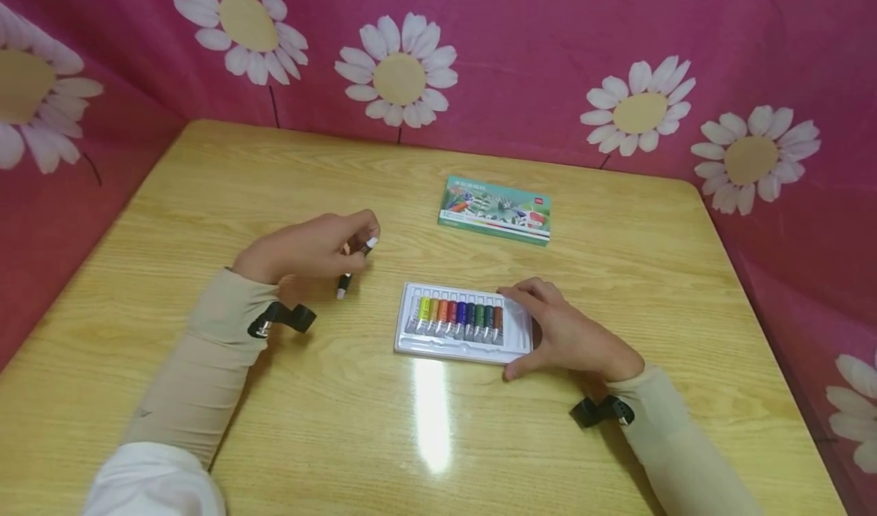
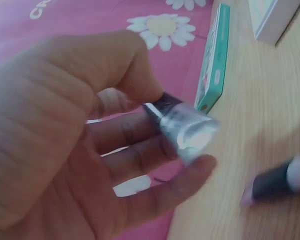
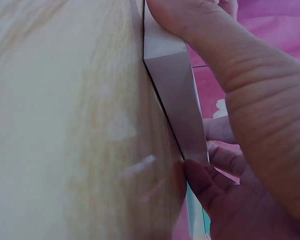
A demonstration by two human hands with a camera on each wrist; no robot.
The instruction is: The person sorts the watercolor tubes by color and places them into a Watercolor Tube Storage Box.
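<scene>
My left hand (image 1: 318,246) pinches a small paint tube (image 2: 190,127) between thumb and fingers, its flat silvery end pointing outward in the left wrist view. Just below that hand, a second paint tube (image 1: 345,281) with a black band lies on the table. To the right is a white plastic tray (image 1: 518,332) holding a row of paint tubes (image 1: 460,320) in several colours, with a bare strip at its right end. That end is gripped by my right hand (image 1: 569,337), thumb at the near edge and fingers at the far one.
A green, illustrated cardboard box (image 1: 495,210) lies flat behind the tray. The wooden table (image 1: 329,425) has rounded far corners and meets a pink cloth (image 1: 514,59) printed with white daisies at the back and sides.
</scene>
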